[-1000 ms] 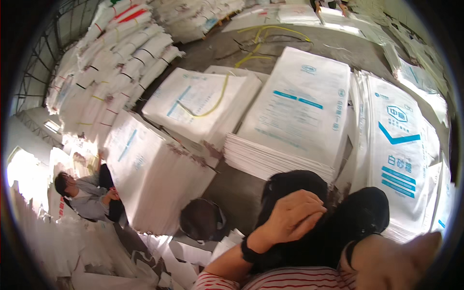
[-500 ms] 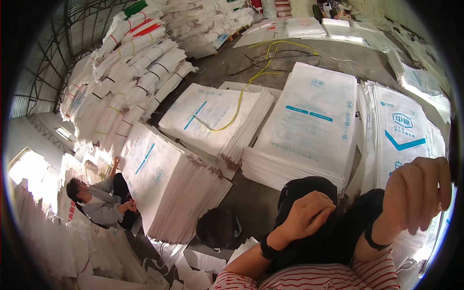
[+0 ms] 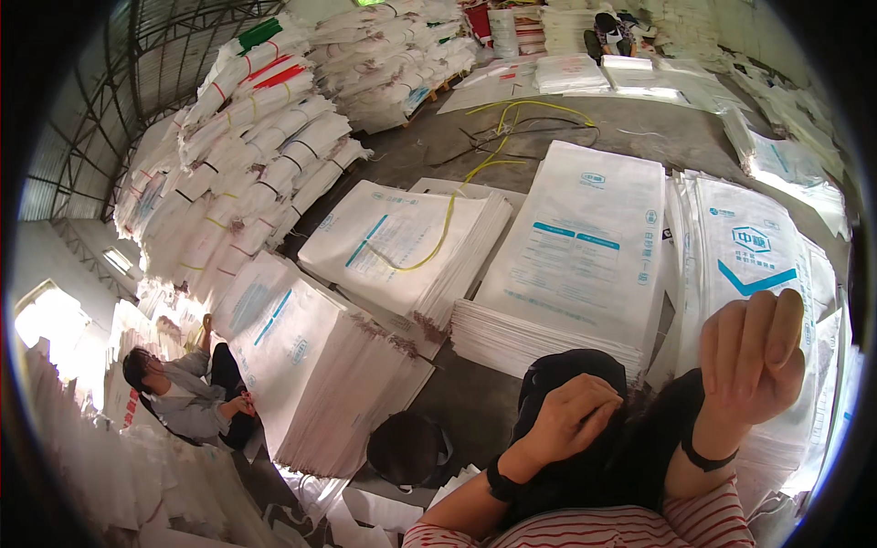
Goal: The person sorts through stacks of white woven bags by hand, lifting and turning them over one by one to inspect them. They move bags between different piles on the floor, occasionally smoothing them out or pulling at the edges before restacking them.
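My left hand (image 3: 574,416) rests over my dark-clad knee, its fingers curled together and nothing showing in them. Raised at the right is my right hand (image 3: 754,358), fingers loosely bent and somewhat apart, holding nothing that I can see. Behind it in the view stands a stack of white sacks (image 3: 751,219) with blue print, partly covered by the hand. Directly ahead of my knees lies a thick pile of flat white sacks (image 3: 571,247) bearing a blue stripe. Neither hand appears to grip a sack. Both wrists carry dark bands.
To the left are two more sack piles (image 3: 402,233) (image 3: 274,320), a yellow strap (image 3: 448,205) trailing over one. A round black stool-like object (image 3: 408,447) stands near my left arm. A person (image 3: 187,388) sits at the left; another person (image 3: 610,38) is far back. Tall bundles (image 3: 247,155) rise behind.
My right hand has moved left and slightly up, its fingers now pointing more upward. My left hand has barely moved. The whole view has shifted a little, bringing the far person further into sight.
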{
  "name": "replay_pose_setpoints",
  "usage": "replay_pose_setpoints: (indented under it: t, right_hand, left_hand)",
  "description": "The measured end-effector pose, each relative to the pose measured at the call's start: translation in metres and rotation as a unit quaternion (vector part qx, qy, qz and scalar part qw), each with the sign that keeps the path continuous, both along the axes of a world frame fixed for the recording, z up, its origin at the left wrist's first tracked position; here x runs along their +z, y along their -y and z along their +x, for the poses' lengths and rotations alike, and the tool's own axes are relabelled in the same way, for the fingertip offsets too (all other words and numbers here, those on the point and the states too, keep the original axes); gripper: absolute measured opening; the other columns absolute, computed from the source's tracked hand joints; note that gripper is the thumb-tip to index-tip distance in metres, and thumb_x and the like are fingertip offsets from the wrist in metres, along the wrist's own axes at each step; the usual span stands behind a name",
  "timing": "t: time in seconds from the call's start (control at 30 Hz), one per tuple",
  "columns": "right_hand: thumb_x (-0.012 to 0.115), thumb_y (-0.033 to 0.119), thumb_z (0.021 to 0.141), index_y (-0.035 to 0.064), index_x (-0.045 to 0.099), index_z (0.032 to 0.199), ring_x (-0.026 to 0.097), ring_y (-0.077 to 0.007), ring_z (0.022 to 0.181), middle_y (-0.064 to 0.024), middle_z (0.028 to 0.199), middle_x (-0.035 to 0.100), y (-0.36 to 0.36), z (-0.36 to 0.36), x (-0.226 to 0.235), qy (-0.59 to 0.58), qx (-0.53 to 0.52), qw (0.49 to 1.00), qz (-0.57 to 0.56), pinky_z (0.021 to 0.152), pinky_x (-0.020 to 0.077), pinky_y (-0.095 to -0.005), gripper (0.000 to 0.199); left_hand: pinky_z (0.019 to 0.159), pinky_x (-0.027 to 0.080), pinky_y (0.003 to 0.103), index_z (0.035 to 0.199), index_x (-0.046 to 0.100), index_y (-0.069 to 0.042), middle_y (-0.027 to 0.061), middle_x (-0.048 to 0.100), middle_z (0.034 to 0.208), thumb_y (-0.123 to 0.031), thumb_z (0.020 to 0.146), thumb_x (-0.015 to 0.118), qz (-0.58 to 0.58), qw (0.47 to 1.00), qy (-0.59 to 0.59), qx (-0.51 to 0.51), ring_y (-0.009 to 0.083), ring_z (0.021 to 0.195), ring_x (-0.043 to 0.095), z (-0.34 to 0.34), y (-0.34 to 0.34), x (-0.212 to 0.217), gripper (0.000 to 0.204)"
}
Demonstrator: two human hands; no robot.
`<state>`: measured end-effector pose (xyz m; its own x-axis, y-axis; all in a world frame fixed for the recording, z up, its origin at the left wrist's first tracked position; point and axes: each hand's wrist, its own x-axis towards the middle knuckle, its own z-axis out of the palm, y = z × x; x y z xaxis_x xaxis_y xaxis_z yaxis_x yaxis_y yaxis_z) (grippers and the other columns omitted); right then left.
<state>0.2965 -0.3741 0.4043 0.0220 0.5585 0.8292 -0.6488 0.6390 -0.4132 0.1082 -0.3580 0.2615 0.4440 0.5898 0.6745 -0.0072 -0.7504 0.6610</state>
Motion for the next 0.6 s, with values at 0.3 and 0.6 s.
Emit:
replay_pose_setpoints:
  t: [0.3, 0.6]
  right_hand:
    - [0.048, 0.013, 0.098, 0.0097, 0.046, 0.088, 0.042, -0.0117, 0.055, -0.0018, 0.066, 0.047, 0.017, 0.023, 0.0, 0.049, -0.136, 0.989, 0.027, 0.048, 0.0357, -0.0235, 0.011]
    - [0.053, 0.018, 0.096, -0.0006, 0.061, 0.113, 0.052, -0.0116, 0.064, -0.003, 0.069, 0.052, 0.075, 0.166, -0.108, 0.138, -0.586, 0.71, -0.364, 0.059, 0.0452, -0.0254, 0.027]
  left_hand:
    - [0.074, 0.054, 0.035, 0.09, 0.065, -0.001, 0.0108, 0.067, 0.087, 0.004, 0.083, 0.062, 0.001, 1.0, 0.001, 0.013, 0.0292, 0.084, 0.067, -0.011, 0.006, 0.0, 0.009]
    - [0.074, 0.053, 0.036, 0.091, 0.067, 0.001, 0.0131, 0.069, 0.086, 0.003, 0.085, 0.059, -0.09, 0.996, 0.025, -0.017, 0.0277, 0.08, 0.067, 0.001, -0.014, -0.014, 0.011]
